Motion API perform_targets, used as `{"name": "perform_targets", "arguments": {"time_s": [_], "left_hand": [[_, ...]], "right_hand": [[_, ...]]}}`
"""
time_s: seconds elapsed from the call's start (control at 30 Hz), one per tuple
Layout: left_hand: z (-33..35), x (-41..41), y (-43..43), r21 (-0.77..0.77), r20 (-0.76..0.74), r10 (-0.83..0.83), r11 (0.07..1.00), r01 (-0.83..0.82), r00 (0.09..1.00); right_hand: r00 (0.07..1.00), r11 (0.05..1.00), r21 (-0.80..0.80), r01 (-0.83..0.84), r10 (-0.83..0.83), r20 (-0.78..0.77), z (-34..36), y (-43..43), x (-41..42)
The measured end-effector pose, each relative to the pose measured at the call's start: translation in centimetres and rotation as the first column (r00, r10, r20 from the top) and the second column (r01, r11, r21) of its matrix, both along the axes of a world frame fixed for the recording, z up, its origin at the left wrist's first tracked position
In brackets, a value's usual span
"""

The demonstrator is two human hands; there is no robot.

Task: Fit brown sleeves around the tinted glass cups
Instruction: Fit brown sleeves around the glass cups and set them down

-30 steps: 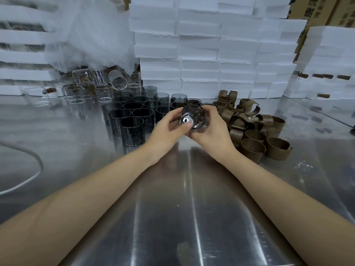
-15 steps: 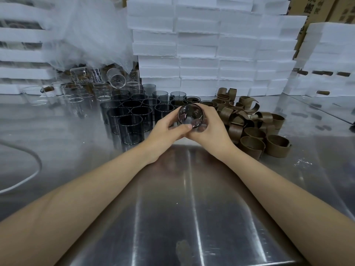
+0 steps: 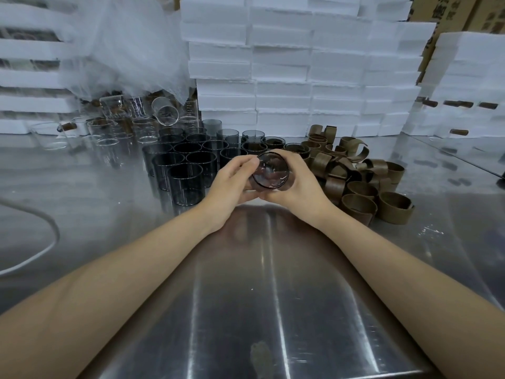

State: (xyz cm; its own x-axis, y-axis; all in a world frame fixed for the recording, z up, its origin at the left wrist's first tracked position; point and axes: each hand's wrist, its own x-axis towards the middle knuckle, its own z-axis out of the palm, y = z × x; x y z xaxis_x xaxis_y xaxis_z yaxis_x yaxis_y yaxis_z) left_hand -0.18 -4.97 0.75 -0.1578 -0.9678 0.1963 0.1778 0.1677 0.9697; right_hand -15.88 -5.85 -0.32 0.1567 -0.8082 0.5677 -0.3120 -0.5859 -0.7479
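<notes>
Over the shiny steel table (image 3: 259, 283) both hands clamp one smoky tinted glass cup (image 3: 270, 170), tipped on its side with a round end facing us. The left hand (image 3: 232, 181) grips it from 9 o'clock, thumb curled on the rim; the right hand (image 3: 297, 184) cradles it from 4 o'clock, fingers wrapped behind. Brown curled sleeves (image 3: 363, 181) lie heaped at 3 o'clock, upright tinted cups (image 3: 185, 165) stand at 10 o'clock, white foam slabs (image 3: 287, 77) at 12
</notes>
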Motion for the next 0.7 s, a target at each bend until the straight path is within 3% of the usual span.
{"name": "perform_targets", "arguments": {"time_s": [0.1,0.3,0.7], "left_hand": [[0.1,0.1,0.1,-0.001,-0.008,0.006,1.0,-0.006,1.0],[0.2,0.0,0.3,0.0,0.027,-0.025,1.0,0.025,0.999],[-0.3,-0.1,0.1,-0.116,0.216,0.047,0.993,-0.023,0.975]], "right_hand": [[0.999,0.999,-0.017,-0.032,0.031,-0.044,0.4,0.5,0.1],[0.945,0.991,-0.128,-0.027,-0.016,-0.327,0.9,1.0,-0.2],[0.905,0.992,-0.122,0.043,-0.091,-0.415,0.9,1.3,0.3]]}}
